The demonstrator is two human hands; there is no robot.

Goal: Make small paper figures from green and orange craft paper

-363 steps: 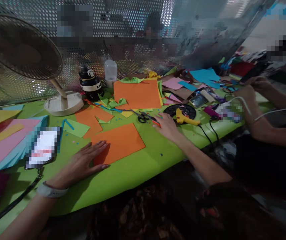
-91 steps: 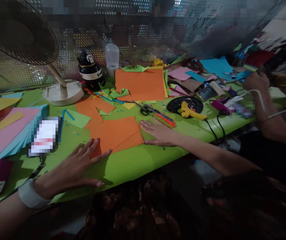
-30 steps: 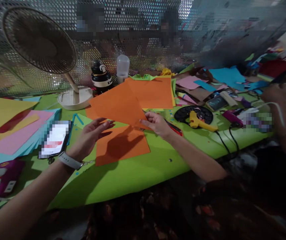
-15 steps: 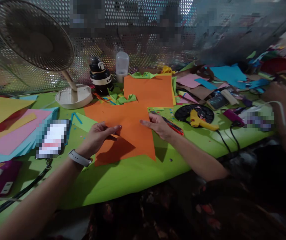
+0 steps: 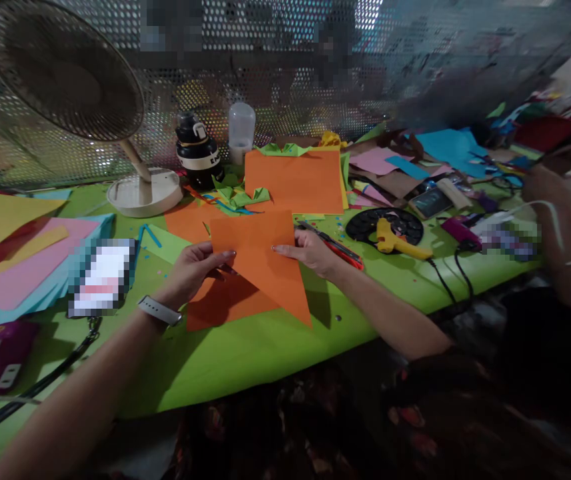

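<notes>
An orange sheet (image 5: 260, 257) is raised between my hands, its lower edge slanting down to a point at the right. My left hand (image 5: 199, 267) pinches its left edge, thumb in front and fingers behind. At the right edge, my right hand (image 5: 310, 250) grips it the same way. Beneath lies another orange sheet (image 5: 230, 307) on the green table (image 5: 245, 367), partly hidden by the raised one. Red-handled scissors (image 5: 345, 255) rest just right of my right hand. More orange paper (image 5: 295, 180) lies behind, with crumpled green pieces (image 5: 240, 197) beside it.
At the left are a fan (image 5: 145, 193), a phone (image 5: 105, 273) and stacked coloured paper (image 5: 30, 260). A black bottle (image 5: 199, 160) stands at the back. A yellow glue gun (image 5: 400, 243) lies on a black round tray (image 5: 358, 230). Another person's hand (image 5: 550, 187) is at the far right.
The orange sheet between my hands now stands out from the one below, its left edge lifted and drawn inward. My left hand has closed on it; the view has shifted slightly.
</notes>
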